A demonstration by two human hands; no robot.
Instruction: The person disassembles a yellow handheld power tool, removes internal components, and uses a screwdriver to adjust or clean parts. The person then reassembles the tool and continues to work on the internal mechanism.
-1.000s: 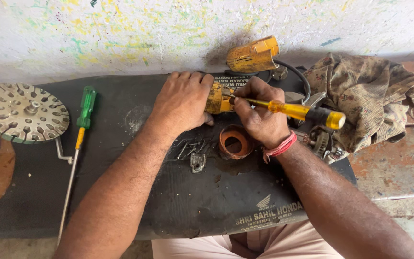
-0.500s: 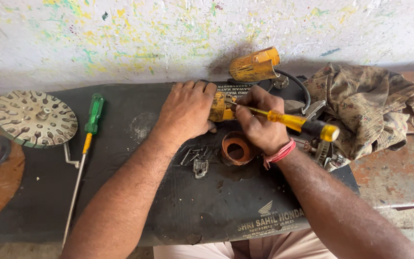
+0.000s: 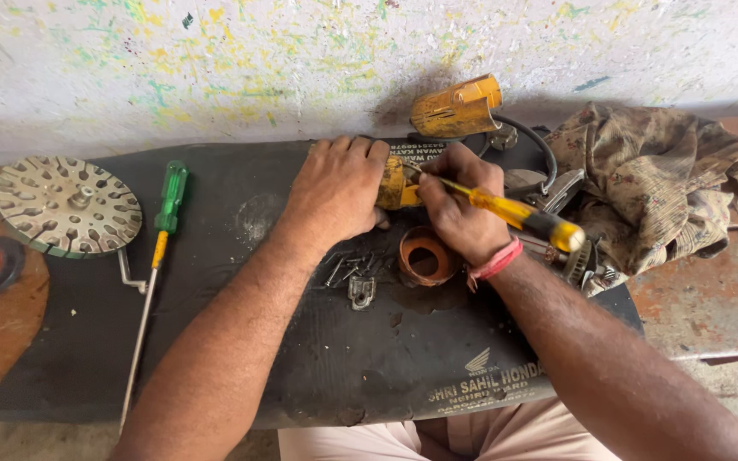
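Two hands: both worked at one small yellow part (image 3: 392,183) on the black rubber mat (image 3: 241,341), near the mat's far edge and close to the wall.
Left hand (image 3: 339,192): lay palm down over the yellow part, fingers curled together toward the wall, pressing the part onto the mat; only the part's right end showed past the thumb.
Right hand (image 3: 459,213): was closed in a fist around the shaft end of a yellow-handled screwdriver (image 3: 506,209), a red band at the wrist.
Screwdriver axis: ran slantwise, handle butt low and to the right, metal shaft rising up-left; the tip pointed at the yellow part and met it just beside the left thumb.
Yellow part axis: mostly hidden under the left hand, so its long axis could not be told.
Copper-coloured ring (image 3: 426,256): sat on the mat just below the right fist, opening upward.
Loose screws (image 3: 348,269): lay in a small cluster beside the ring, under the left wrist.
Green-handled screwdriver (image 3: 157,248): lay well apart at left, handle toward the wall, long shaft pointing down toward the person.
Slotted metal disc (image 3: 66,205): rested flat at the mat's left end.
Yellow housing (image 3: 457,107): lay tilted against the wall beyond the hands.
Crumpled cloth (image 3: 668,179): was heaped at right.
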